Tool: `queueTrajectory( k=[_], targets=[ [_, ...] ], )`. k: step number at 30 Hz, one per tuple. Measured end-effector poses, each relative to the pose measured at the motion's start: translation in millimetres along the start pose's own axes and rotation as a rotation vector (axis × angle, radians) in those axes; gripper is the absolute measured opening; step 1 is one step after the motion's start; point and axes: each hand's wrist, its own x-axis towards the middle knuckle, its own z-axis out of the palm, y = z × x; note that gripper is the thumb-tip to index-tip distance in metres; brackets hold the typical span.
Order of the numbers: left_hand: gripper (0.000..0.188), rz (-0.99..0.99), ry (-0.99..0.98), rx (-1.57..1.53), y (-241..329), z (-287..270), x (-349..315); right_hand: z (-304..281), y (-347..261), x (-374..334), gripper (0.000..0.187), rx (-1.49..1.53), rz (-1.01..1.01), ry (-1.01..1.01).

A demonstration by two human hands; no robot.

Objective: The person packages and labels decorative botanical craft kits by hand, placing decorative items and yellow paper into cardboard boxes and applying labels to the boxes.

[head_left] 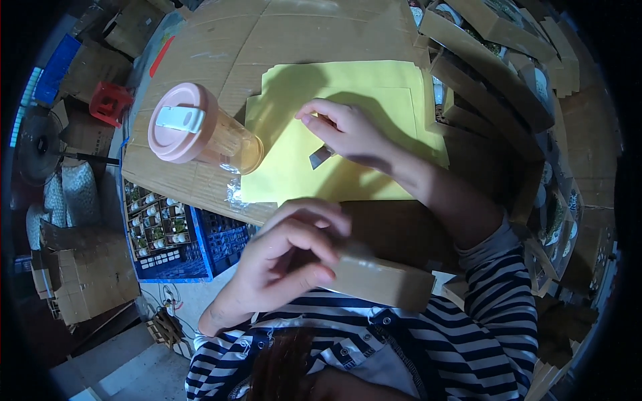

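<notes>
Blade-like tool [320,158] in our right hand, narrow box by our left

We are gripping the tool in our right hand [351,132], fingers folded round it, its grey flat end sticking out over the yellow sheets [374,182]. Our left hand [277,250] is showing blurred, its fingers parted and loosely curled; we are seeing nothing between them. It is hovering by the left end of the narrow box [391,284], brown and in front of our striped shirt [461,354]; whether they are touching, we cannot tell. We are judging this to be a handling step around the box; a next move would be calling for a steady left hold and care with the tool's edge. We are finding no lettering to read: box, sheets and pink-lidded cup [179,127] are showing no legible label or brand.
</notes>
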Motion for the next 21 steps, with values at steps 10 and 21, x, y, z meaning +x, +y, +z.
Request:
queueTrajectory(
  k=[10,21],
  targets=[
    [0.019,-0.283,-0.094,0.248,18,3,17,7,9,3,0.022,-0.070,-0.074,0.051],
    [0.026,-0.110,-0.127,0.758,30,14,7,6,0,-3,0.024,-0.177,-0.061,0.069]
  ],
)
